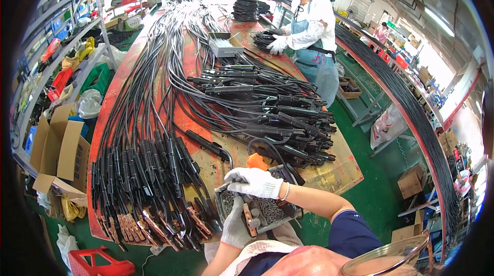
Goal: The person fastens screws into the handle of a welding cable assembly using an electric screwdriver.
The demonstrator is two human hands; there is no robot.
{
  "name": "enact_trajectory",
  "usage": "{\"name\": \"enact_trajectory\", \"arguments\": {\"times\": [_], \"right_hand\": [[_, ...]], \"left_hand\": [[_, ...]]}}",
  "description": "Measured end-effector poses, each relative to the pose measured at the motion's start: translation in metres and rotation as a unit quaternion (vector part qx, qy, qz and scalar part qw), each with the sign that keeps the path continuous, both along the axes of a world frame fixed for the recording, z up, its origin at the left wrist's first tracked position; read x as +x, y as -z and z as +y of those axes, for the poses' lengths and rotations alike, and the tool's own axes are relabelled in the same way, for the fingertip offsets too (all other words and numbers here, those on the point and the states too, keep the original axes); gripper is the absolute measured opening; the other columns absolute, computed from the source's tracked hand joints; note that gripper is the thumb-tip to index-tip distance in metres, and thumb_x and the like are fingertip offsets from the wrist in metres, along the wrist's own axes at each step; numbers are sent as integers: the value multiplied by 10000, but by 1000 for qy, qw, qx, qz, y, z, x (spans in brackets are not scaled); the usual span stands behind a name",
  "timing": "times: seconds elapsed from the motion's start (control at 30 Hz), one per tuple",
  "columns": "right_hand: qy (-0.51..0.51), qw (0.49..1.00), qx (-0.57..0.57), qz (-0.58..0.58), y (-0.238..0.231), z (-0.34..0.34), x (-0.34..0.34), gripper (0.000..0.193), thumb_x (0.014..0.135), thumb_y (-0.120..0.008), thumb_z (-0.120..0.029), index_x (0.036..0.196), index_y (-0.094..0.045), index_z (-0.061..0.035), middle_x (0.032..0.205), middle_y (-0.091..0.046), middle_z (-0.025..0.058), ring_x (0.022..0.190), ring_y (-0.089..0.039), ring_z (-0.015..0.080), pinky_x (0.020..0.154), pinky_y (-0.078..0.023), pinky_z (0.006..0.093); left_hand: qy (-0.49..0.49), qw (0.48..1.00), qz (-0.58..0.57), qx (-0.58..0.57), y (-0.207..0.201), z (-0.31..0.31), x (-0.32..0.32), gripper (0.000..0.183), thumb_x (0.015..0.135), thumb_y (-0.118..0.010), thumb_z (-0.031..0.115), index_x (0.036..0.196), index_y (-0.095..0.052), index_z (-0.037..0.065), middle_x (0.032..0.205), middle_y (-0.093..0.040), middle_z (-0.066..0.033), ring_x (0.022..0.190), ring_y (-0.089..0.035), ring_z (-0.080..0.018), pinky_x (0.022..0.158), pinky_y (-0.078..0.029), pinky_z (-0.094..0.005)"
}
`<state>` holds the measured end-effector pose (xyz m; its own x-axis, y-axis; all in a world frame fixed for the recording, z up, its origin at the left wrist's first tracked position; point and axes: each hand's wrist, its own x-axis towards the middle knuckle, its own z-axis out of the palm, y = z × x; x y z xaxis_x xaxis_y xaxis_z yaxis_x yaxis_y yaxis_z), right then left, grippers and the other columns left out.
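On the far left, an open cardboard box [60, 144] stands beside the red-edged worktable [114, 102]. Along the table's left part, black-handled cable clamps [139, 170] lie in a row, their copper ends toward the near edge. Just right of these, the person's white-gloved left hand [236, 228] rises from the lower edge on a bent wrist, thumb pointing upward, its partly hidden fingers closed on an upright copper piece [250, 219] in front of the screw tray [222, 196]. The gloved right hand [255, 182] reaches in from the right above the tray's far side, forearm nearly level, back of the hand up, fingers pointing left and bent; whether they grip anything, I cannot tell. Just beyond it sits an orange object [256, 161]. Farther right, more black clamp handles [278, 116] are heaped, and behind them a co-worker's gloved hands [278, 44] touch a black cable coil [263, 39].
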<state>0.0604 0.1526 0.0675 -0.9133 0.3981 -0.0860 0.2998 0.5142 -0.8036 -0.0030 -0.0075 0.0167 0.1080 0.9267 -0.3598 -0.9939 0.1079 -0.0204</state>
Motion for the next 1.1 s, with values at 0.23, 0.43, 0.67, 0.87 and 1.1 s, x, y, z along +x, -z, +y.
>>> {"name": "enact_trajectory", "arguments": {"times": [0.23,0.43,0.67,0.87,1.1], "right_hand": [[-2,1000,1,10,4,4,-4,333,914,-601,-326,1152,-578,-95,1005,-680,106,936,-656,277,811,-497,359],[-11,999,27,18,13,5,-6,311,911,-605,-337,1126,-595,-112,986,-685,106,917,-663,293,786,-507,366],[1,1000,24,4,5,2,-5,289,912,-604,-330,1107,-607,-118,982,-686,106,918,-666,288,788,-509,370],[-6,999,41,0,7,0,0,279,917,-602,-333,1107,-600,-127,976,-682,114,914,-664,290,786,-508,367],[80,949,288,99,-23,-4,43,402,849,-685,-323,1190,-580,-137,1124,-622,106,976,-634,290,823,-521,367]], "left_hand": [[-1,1000,3,-6,1,3,0,336,985,-485,440,1050,-624,140,910,-615,-4,718,-560,-127,494,-428,-233],[6,1000,-4,-12,10,4,-2,339,975,-489,459,1015,-643,160,855,-635,-4,676,-577,-145,480,-431,-260],[18,999,13,-26,3,6,-2,342,975,-483,465,995,-637,161,820,-637,-3,648,-581,-149,474,-430,-271],[21,999,45,-15,11,3,1,317,963,-522,450,986,-663,168,819,-659,-32,588,-547,-147,481,-425,-255],[-15,998,58,-37,3,5,-2,294,977,-509,425,1004,-630,158,840,-644,-16,620,-545,-125,471,-426,-245]]}}
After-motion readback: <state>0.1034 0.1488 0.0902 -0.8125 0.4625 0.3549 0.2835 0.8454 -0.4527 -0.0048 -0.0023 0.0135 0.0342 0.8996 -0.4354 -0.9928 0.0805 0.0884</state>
